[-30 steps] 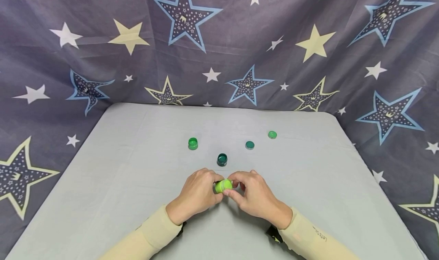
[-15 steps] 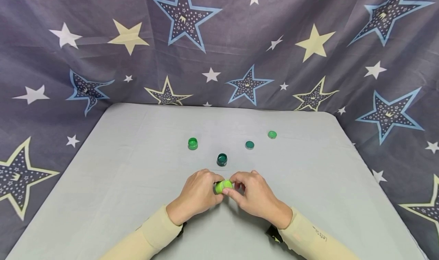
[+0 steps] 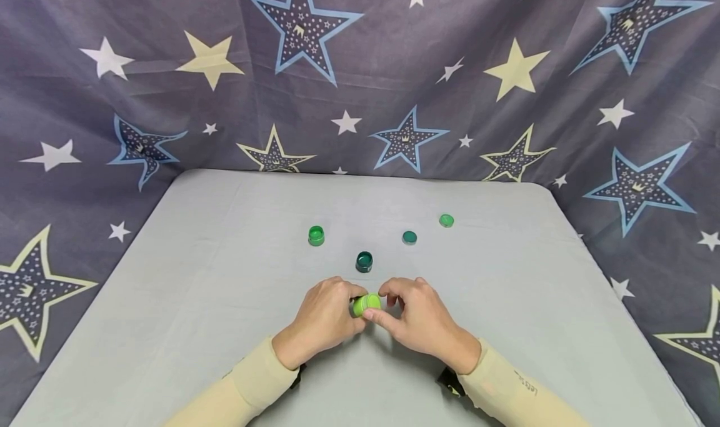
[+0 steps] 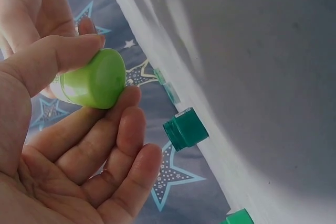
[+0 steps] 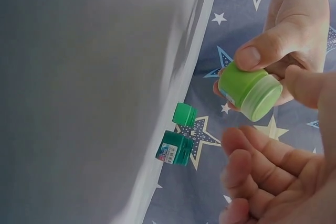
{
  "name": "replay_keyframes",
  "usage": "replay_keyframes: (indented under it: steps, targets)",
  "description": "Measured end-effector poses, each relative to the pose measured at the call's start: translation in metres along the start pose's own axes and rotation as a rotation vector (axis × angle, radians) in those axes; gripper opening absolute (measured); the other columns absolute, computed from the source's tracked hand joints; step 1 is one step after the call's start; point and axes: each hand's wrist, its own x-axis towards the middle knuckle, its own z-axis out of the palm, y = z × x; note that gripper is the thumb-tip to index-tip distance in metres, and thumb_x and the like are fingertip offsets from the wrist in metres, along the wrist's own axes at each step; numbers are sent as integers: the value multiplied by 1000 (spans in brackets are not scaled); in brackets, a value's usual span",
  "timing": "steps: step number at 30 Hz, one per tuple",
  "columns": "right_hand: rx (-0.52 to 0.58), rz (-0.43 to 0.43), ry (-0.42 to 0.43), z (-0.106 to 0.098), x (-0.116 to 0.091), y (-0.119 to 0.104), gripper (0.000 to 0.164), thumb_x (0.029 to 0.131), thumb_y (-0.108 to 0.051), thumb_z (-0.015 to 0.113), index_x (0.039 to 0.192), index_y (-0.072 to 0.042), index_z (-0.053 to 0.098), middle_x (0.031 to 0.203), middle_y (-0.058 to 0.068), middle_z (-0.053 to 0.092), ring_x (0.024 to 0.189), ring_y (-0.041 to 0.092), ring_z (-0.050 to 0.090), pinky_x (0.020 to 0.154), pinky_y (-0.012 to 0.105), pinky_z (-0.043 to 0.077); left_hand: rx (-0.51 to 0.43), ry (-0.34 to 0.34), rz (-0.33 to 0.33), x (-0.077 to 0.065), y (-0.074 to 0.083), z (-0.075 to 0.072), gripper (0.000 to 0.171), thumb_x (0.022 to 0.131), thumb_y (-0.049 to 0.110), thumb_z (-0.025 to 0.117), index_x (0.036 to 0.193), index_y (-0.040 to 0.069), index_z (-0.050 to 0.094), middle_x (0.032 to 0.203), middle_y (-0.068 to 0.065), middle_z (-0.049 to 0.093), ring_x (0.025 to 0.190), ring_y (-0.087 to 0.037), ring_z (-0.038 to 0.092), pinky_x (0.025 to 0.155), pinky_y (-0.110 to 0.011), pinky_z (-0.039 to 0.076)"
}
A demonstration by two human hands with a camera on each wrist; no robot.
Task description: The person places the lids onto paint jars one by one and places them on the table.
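My left hand [image 3: 323, 314] grips a small light green paint jar [image 3: 367, 304] between thumb and fingers, tilted with its lid toward the right. A paler, translucent lid [image 5: 265, 98] sits on the jar in the right wrist view. My right hand [image 3: 419, 317] is beside that lid, its thumb tip right by the edge and its fingers spread apart from it. In the left wrist view, the base of the jar [image 4: 107, 77] faces the camera, with the left thumb above and the fingertips below.
Beyond the hands stand an uncapped dark green jar [image 3: 364, 262] and an uncapped mid-green jar [image 3: 316, 236]. A dark green lid [image 3: 409, 237] and a bright green lid [image 3: 447, 221] lie further right on the pale tabletop [image 3: 225, 264]. A starry curtain [image 3: 360, 70] hangs behind.
The fingers of my right hand have loosened and drawn slightly away from the lid. My left hand and the jar stay nearly in place.
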Motion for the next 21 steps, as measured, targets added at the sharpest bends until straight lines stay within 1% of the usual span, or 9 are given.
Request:
replay_keyframes:
  steps: [3, 6, 9, 14, 18, 21]
  targets:
    - [22, -17, 16, -2, 0, 0, 39, 81, -37, 87, 105, -11, 72, 84, -1, 68, 62, 11, 53, 65, 27, 39, 3, 10, 4, 0, 0, -1, 25, 73, 19, 92, 94, 14, 81, 85, 9, 73, 71, -7, 54, 63, -26, 45]
    - [47, -47, 17, -3, -1, 0, 46, 80, -30, 88, 116, -8, 70, 95, 0, 69, 71, 16, 57, 67, 28, 41, 5, 17, 11, 0, 0, -2, 28, 72, 20, 93, 96, 13, 81, 87, 7, 74, 73, -8, 56, 64, -26, 46]
    - [67, -73, 6, -3, -2, 1, 47, 80, -21, 88, 121, -10, 68, 104, -2, 69, 77, 15, 57, 69, 28, 41, 6, 23, 21, -1, 0, -3, 28, 72, 20, 94, 97, 12, 81, 87, 6, 75, 73, -8, 58, 63, -25, 46]
    - [96, -107, -4, -2, -1, 2, 45, 79, -11, 86, 121, -11, 70, 114, -4, 71, 81, 14, 59, 72, 29, 43, -5, 25, 29, -1, 1, -3, 26, 73, 18, 94, 94, 14, 80, 83, 9, 73, 71, -7, 56, 62, -25, 45]
    - [105, -132, 4, -1, -1, 2, 42, 80, -7, 85, 118, -11, 71, 112, -6, 71, 82, 13, 61, 71, 31, 45, -9, 25, 28, -1, 1, -4, 25, 73, 19, 93, 93, 16, 80, 81, 11, 71, 70, -6, 54, 61, -24, 44]
    - [107, -132, 6, -1, -1, 1, 38, 81, -8, 85, 116, -11, 72, 110, -7, 71, 84, 12, 62, 71, 31, 46, -11, 26, 29, -1, 1, -4, 26, 73, 19, 93, 95, 16, 80, 83, 11, 72, 70, -6, 54, 61, -24, 44]
